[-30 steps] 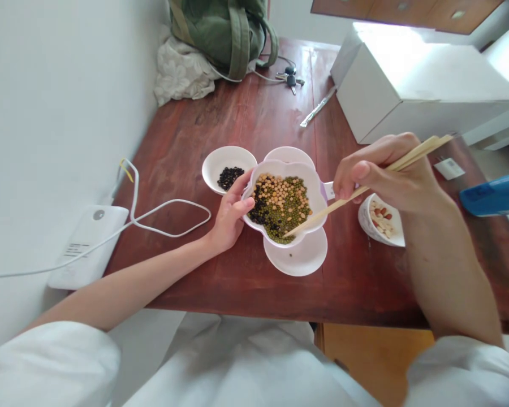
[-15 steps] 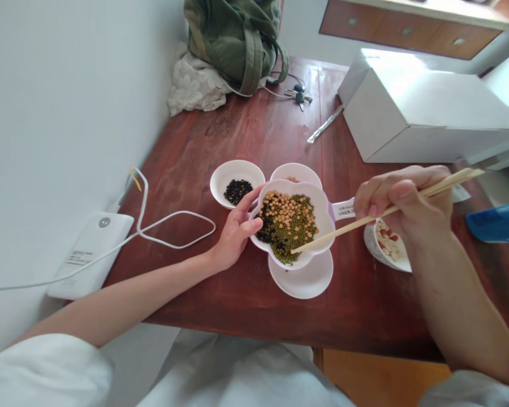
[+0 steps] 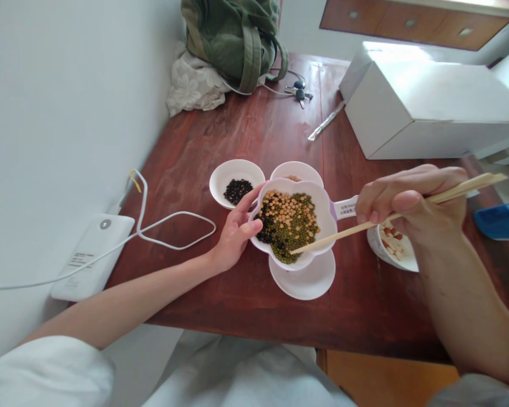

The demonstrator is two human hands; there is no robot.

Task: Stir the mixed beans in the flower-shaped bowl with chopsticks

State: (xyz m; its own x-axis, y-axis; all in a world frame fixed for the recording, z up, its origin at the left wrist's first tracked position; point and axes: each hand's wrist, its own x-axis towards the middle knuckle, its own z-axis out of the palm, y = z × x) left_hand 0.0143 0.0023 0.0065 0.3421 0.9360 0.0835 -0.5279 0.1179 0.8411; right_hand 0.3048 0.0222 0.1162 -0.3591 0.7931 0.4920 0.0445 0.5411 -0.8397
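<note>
Sitting half-hidden: peanut dish (image 3: 384, 258)

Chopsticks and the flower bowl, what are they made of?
The chopsticks look like pale, unpainted wood or bamboo, with a dull, plain surface. The flower-shaped bowl looks like smooth, glossy white plastic or ceramic; its shine can't show which.

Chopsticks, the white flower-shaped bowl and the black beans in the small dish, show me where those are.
chopsticks (image 3: 339, 234): head view, on the shaft
white flower-shaped bowl (image 3: 322, 199): head view, on the rim
black beans (image 3: 238, 191): head view, on the middle of the pile
</note>
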